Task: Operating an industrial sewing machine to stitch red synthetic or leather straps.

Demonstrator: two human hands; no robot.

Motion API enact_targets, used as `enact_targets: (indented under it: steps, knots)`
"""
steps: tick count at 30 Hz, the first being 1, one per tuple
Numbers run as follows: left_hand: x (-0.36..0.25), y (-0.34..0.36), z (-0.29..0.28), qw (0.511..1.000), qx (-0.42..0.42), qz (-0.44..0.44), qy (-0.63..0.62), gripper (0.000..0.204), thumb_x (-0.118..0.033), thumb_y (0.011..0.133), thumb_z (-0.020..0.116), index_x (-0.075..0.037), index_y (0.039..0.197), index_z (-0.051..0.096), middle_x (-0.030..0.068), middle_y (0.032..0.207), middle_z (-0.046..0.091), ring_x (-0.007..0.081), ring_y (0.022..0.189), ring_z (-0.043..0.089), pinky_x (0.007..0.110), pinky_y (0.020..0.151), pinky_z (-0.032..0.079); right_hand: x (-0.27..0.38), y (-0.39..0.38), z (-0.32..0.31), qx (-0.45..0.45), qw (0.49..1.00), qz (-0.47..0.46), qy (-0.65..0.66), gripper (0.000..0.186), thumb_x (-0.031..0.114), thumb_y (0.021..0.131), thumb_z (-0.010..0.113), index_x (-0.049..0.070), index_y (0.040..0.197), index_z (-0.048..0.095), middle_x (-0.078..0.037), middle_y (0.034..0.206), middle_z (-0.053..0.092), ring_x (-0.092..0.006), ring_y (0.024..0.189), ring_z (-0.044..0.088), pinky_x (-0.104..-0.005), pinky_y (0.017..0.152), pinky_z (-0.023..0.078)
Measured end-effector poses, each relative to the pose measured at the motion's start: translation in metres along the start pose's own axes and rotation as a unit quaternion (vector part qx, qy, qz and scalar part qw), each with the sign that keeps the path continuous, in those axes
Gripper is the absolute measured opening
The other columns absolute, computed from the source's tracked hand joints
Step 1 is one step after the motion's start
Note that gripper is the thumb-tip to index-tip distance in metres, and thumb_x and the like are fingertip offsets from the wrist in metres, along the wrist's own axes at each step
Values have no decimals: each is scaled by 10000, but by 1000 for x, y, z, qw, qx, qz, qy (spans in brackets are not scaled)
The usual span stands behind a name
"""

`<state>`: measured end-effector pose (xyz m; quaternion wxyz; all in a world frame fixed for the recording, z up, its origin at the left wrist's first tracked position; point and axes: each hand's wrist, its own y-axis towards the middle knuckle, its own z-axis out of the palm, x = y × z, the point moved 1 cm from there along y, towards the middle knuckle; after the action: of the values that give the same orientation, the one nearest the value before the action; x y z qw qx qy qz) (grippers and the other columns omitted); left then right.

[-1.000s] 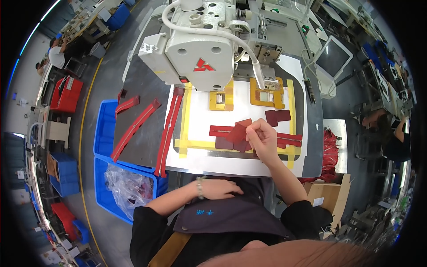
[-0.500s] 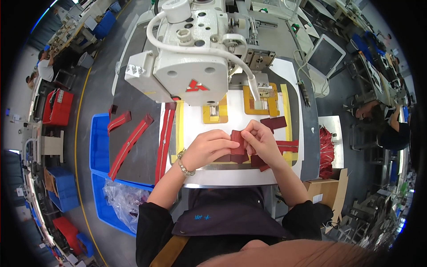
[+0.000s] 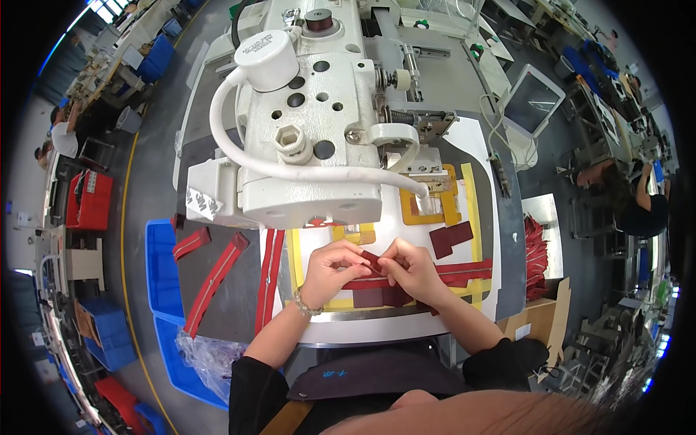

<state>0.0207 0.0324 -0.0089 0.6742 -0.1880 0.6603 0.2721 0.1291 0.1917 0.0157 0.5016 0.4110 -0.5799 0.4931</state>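
My left hand (image 3: pixel 332 273), with a beaded bracelet at the wrist, pinches one side of a small dark red fabric piece (image 3: pixel 370 257). On its other side my right hand (image 3: pixel 410 271) grips the same piece, thumb and fingers pressed together. The piece is tilted and partly hidden by the fingers. Under both hands a red zipper (image 3: pixel 464 272) lies crosswise on the white work plate (image 3: pixel 319 336). Dark red fabric patches (image 3: pixel 368 298) rest just below the hands, and more patches (image 3: pixel 451 239) lie to the right, beyond my right hand.
A white sewing machine (image 3: pixel 312 199) stands just beyond the hands, with a yellow clamp frame (image 3: pixel 449 206) beside its head. More red zippers (image 3: pixel 216 284) lie at left, near a blue bin (image 3: pixel 163 272). At right are a zipper bundle (image 3: pixel 534 254) and a cardboard box (image 3: pixel 533 321).
The view has shifted, so the machine appears larger and lower. The fabric piece, earlier broadside between my hands, is now tilted and less visible. More of the crosswise zipper shows.
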Motion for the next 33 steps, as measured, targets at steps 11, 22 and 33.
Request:
enact_targets:
  steps: [11, 22, 33]
  knots:
    - [-7, 1, 6, 995, -98, -27, 9, 96, 24, 724, 733, -4, 724, 642, 75, 783, 644, 121, 722, 595, 243, 657, 471, -13, 4, 10, -1, 982, 39, 184, 126, 7, 854, 622, -27, 936, 532, -91, 893, 640, -103, 813, 629, -227, 713, 514]
    - [-4, 2, 9, 993, -106, -52, 22, 146, 10, 721, 742, -3, 670, 607, 67, 750, 636, 106, 712, 583, 232, 657, 461, -17, 3, 13, -42, 981, 59, 178, 116, 21, 854, 634, -31, 897, 540, -88, 856, 651, -103, 780, 644, -220, 680, 528]
    - [-8, 3, 10, 994, -80, -72, 12, 169, 78, 736, 687, -18, 708, 551, 50, 759, 574, 111, 710, 519, 223, 652, 426, -16, 2, 11, -32, 981, 57, 183, 92, 36, 874, 612, -17, 873, 537, -68, 793, 638, -100, 725, 636, -213, 635, 516]
